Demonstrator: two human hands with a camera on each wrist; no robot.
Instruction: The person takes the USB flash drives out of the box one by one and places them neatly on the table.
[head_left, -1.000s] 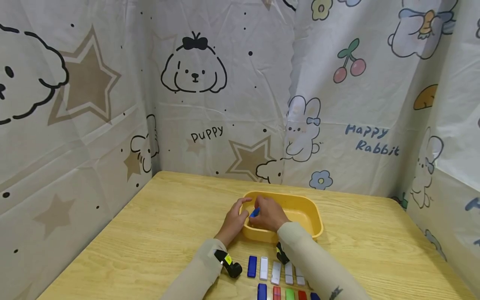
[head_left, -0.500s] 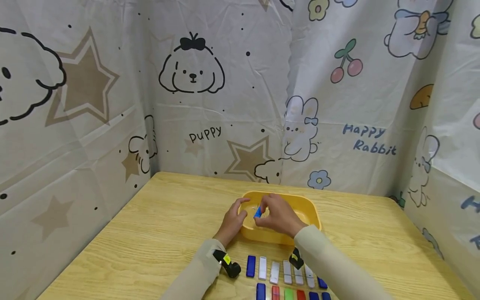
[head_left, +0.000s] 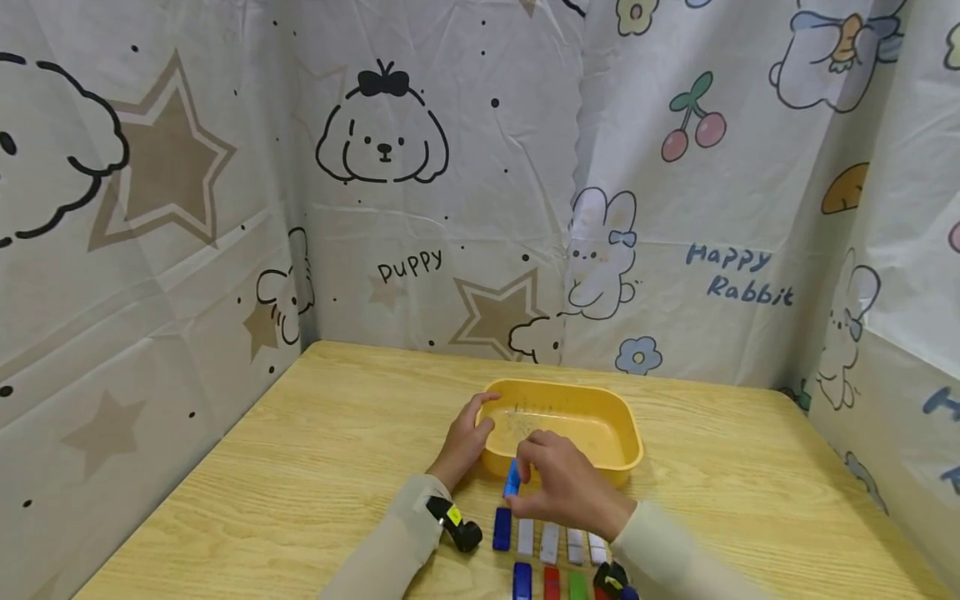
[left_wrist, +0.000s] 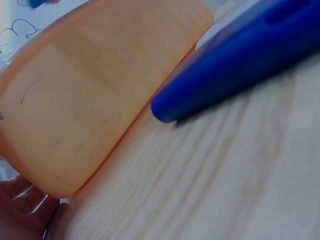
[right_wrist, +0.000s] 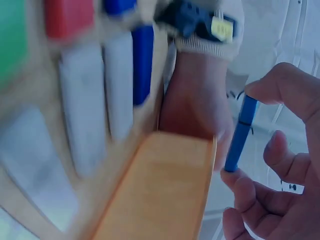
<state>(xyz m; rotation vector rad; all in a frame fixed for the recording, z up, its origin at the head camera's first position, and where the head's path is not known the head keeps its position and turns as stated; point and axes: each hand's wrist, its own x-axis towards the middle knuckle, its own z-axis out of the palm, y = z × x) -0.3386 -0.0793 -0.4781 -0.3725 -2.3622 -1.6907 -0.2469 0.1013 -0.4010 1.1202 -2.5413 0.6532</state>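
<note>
My left hand [head_left: 467,435] holds the left end of a yellow plastic tub [head_left: 632,446], index finger and thumb at its rim. In the left wrist view, its fingers [left_wrist: 25,207] lie against the tub's lower outside corner. A light blue oblong piece [right_wrist: 241,132], with a thin dark line across it, is pinched end to end between thumb and finger of my right hand [head_left: 566,487]. That hand is in front of the tub's near wall, over the back row of pieces. Just below the light blue piece lies a dark blue piece [head_left: 502,529].
Two rows of small oblong pieces lie before the tub. White pieces [head_left: 550,543] fill much of the back row; a red piece [head_left: 552,583] and a green piece [head_left: 577,585] lie in the front one. Printed curtains [head_left: 450,208] stand behind the wooden table [head_left: 360,433].
My right hand has lifted the light blue piece out of the tub and carried it over the near wall toward the rows. The left hand has stayed at the tub's left end.
</note>
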